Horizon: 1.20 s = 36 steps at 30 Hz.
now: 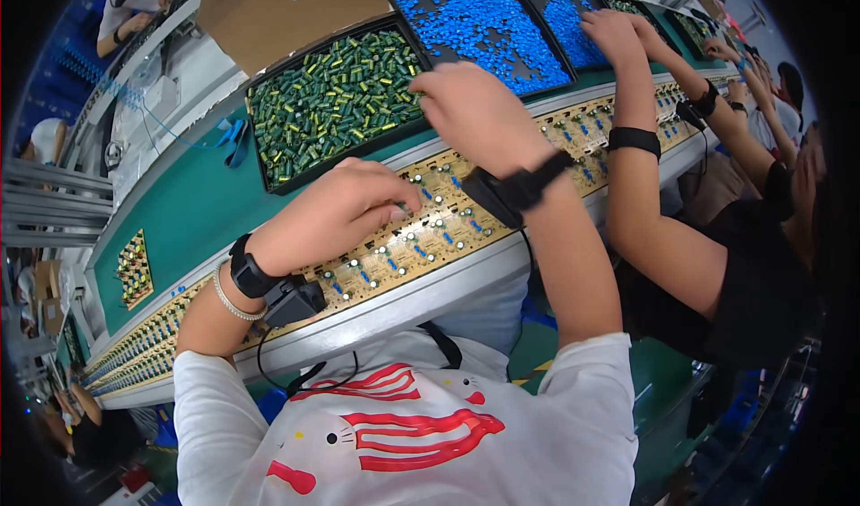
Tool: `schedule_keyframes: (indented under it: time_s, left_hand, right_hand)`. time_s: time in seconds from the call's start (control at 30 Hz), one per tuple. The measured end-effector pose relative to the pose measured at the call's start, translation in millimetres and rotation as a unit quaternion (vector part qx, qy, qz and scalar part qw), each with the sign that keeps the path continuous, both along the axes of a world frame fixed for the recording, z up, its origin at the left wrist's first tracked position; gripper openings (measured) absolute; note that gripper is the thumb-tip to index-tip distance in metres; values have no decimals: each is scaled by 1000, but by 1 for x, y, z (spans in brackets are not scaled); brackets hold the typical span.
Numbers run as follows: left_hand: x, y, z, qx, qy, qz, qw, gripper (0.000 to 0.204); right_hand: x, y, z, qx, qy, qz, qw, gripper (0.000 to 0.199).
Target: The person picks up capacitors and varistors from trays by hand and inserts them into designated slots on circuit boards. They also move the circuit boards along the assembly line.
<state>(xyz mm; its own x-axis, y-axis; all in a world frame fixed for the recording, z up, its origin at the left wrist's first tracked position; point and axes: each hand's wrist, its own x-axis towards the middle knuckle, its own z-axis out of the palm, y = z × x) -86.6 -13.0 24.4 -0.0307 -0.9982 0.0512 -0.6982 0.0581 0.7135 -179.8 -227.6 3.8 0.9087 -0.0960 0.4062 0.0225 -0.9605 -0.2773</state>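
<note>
The left hand (336,210) pinches its fingers narrowly onto a tan circuit board (421,233) studded with small cylinders. The right hand (475,112) hovers curled beside a black tray (269,161) of glossy green capacitors (331,94); its fingers' grip cannot be told.

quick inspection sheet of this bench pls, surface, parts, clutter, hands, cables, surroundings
surface: green conveyor belt with metal rail
job's things: tan circuit boards in a row; tray of green capacitors
clutter: trays of blue parts; cardboard box
grippers: left hand fingertips on the board; right hand closed at the green tray's edge, contents hidden
cables: black cord from left wrist strap
surroundings: co-worker's arm reaching into blue parts
</note>
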Motion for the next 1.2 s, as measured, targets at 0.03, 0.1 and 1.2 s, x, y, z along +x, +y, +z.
schedule_keyframes:
  time_s: [0.03,0.1,1.2]
  left_hand:
    - [1,1,-4,-8,36,4,999,17]
    - [-2,2,-3,-38,-1,9,999,17]
    - [-25,-56,-1,17,-78,52,996,19]
  right_hand:
    - [16,2,-9,-22,7,-17,1000,18]
    - [35,5,-10,-42,12,-37,998,18]
    - [13,-18,5,74,-52,-44,995,11]
